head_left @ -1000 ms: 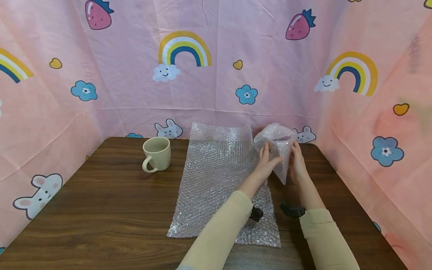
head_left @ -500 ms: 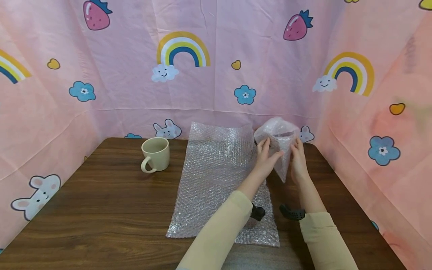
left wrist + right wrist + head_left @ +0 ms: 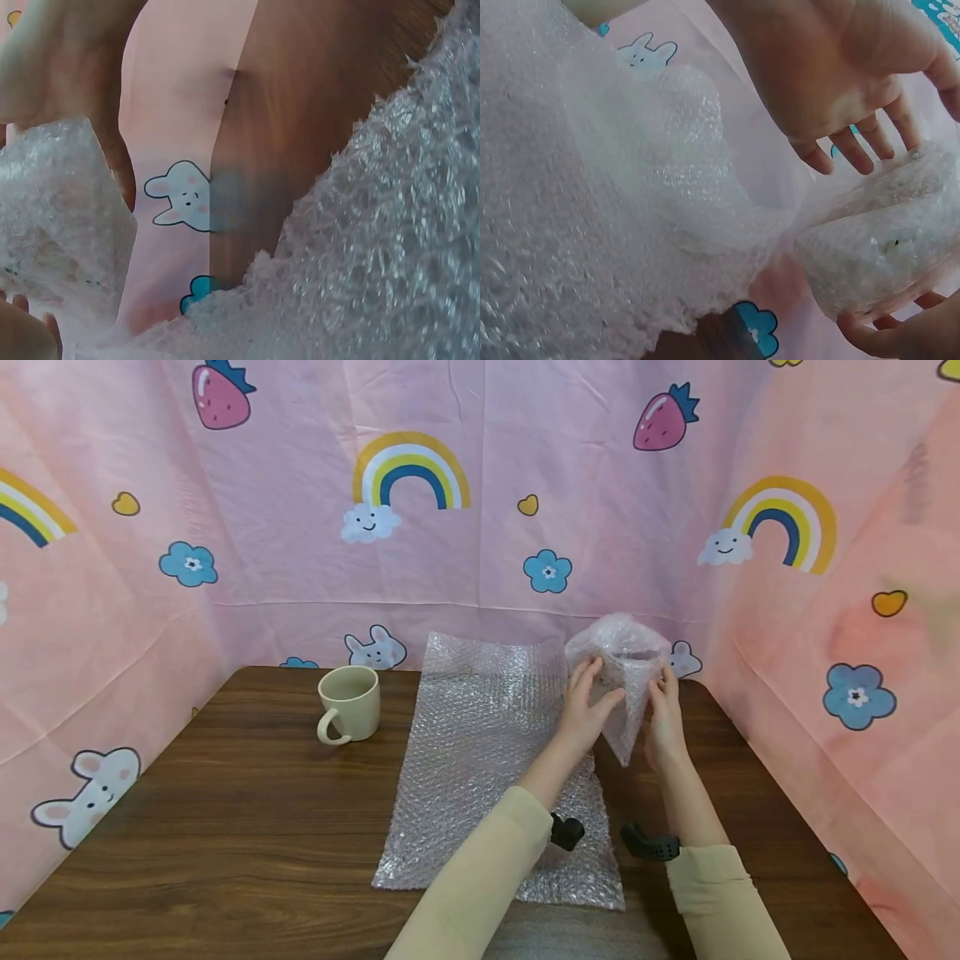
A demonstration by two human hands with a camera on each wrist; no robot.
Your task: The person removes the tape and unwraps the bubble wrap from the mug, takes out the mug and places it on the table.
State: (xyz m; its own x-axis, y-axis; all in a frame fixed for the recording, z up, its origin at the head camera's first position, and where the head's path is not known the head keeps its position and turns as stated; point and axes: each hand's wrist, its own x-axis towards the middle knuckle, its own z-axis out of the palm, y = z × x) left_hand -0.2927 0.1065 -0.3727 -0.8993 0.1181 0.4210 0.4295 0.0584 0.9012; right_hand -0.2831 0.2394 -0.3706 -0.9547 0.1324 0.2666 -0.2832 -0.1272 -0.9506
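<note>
My left hand (image 3: 588,706) holds the left side of a bundle of bubble wrap (image 3: 632,672), thumb in front and fingers spread along the wrap. On the bundle's other side, my right hand (image 3: 664,718) grips it with the fingertips near the upper edge. The bundle tapers to a pointed corner at the bottom and has a folded opening near its top. In the right wrist view, small dark marks show through the cloudy wrapped bundle (image 3: 885,255); what lies inside is hidden.
A flat sheet of bubble wrap (image 3: 480,760) lies on the dark wooden table (image 3: 247,827), partly under my left forearm. To its left stands a cream mug (image 3: 351,703), handle facing front left. A pink patterned cloth (image 3: 480,560) encloses the table's back and sides.
The bundle has risen slightly and its top has spread wider to the right. Both hands have stayed on it, the left shifting a little left. The mug and flat sheet remain in place.
</note>
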